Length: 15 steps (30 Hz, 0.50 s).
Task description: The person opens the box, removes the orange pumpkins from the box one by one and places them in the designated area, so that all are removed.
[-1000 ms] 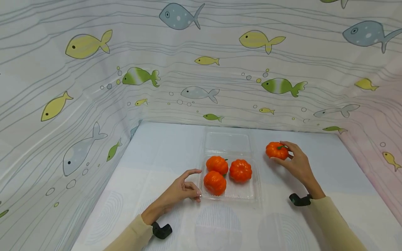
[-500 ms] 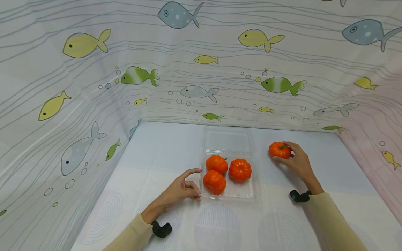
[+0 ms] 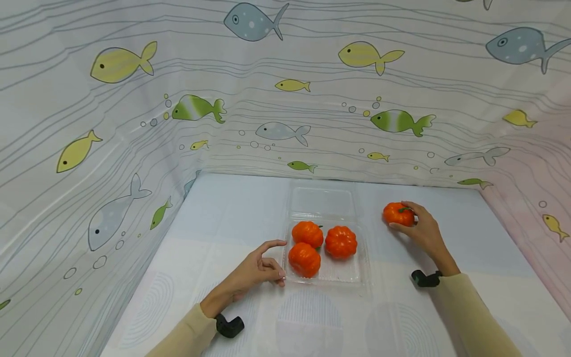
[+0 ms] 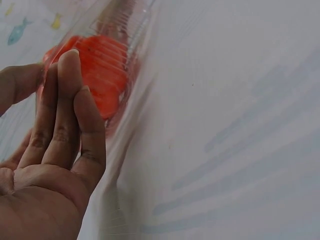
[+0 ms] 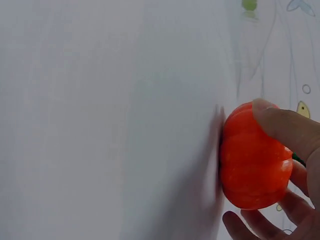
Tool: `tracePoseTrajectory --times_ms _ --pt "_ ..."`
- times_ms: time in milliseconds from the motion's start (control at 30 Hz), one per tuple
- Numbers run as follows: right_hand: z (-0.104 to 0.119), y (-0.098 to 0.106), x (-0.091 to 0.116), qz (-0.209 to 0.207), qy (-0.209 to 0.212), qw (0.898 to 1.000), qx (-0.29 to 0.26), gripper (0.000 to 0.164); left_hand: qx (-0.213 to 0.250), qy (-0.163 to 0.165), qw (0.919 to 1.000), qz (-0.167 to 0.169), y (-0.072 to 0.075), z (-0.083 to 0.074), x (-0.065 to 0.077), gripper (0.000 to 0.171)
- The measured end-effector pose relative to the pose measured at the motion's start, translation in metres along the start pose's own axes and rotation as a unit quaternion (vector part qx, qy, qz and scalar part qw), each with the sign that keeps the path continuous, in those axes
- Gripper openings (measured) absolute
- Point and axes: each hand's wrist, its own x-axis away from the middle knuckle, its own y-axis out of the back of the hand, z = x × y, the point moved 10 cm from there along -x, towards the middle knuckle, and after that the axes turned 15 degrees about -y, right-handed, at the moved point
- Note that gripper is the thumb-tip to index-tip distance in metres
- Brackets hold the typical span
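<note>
My right hand holds a small orange pumpkin with a green stem, right of the container. In the right wrist view, my thumb lies on one side of that pumpkin, with fingers on the other side; it sits close against the table surface. My left hand is at the left side of a clear plastic clamshell container. Its extended index finger touches near the left rim, and its other fingers bend at the front left corner. Three more orange pumpkins lie inside the container.
The container's clear lid is folded back flat behind the tray. White cloth covers the table. Fish-printed curtains rise at the back and both sides. Each wrist wears a black camera mount.
My right hand has shifted slightly right with its pumpkin and is almost still over the last half second. My left hand and the container have stayed in place.
</note>
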Motion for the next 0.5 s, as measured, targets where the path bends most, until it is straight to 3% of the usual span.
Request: tracePoseTrajectory --times_ms 267,500 --pt "0.013 0.005 0.001 -0.001 0.024 1.000 0.016 0.081 0.000 -0.002 1.0000 0.002 0.000 -0.001 0.000 0.080" --pt "0.027 0.018 0.010 -0.031 0.034 0.999 0.015 0.073 0.000 -0.001 1.0000 0.003 0.000 0.000 0.000 0.081"
